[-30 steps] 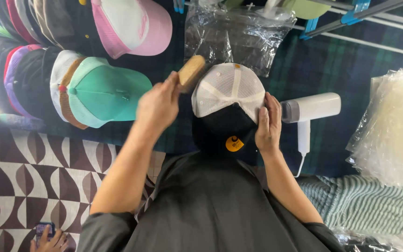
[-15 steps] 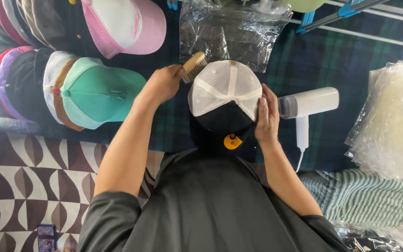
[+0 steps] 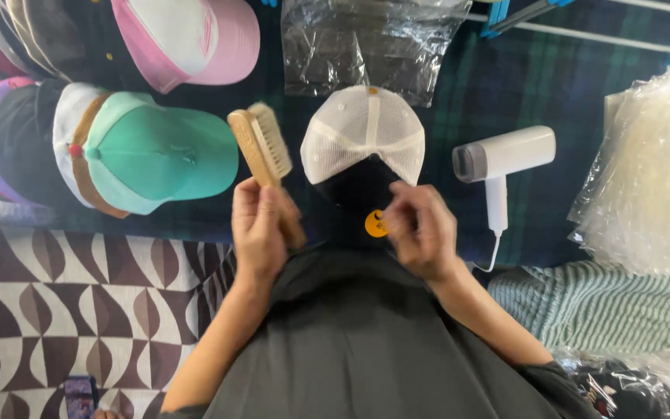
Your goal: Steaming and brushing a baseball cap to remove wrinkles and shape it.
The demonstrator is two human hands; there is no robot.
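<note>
White-mesh cap with black front panel and round yellow sticker on its brim [image 3: 364, 151] lies crown-up at the near edge of the dark green plaid worktop [image 3: 552, 85], straight in front of the person, brim toward the body. Mesh looks clean from here; whether brushing is finished, cannot tell

Left hand [image 3: 261, 225]: fingers clenched round the handle of a wooden brush with pale bristles [image 3: 261, 147], brush lifted clear of the cap, just left of it, bristles facing right. Judged: brush work paused or between strokes

Right hand [image 3: 422, 229]: blurred, over the brim near the sticker, fingers curled; cannot tell whether they grip anything

Just right of the cap: white handheld steamer or dryer [image 3: 503, 159], lying untouched, cord trailing to the near edge. Behind the cap: clear plastic bag [image 3: 370, 43], empty, so bagging appears still to do

Left side: mint-green cap [image 3: 157, 151], pink-and-white cap [image 3: 191, 39], more caps stacked at the far left corner. Right edge: heap of clear bags [image 3: 649, 167]
</note>
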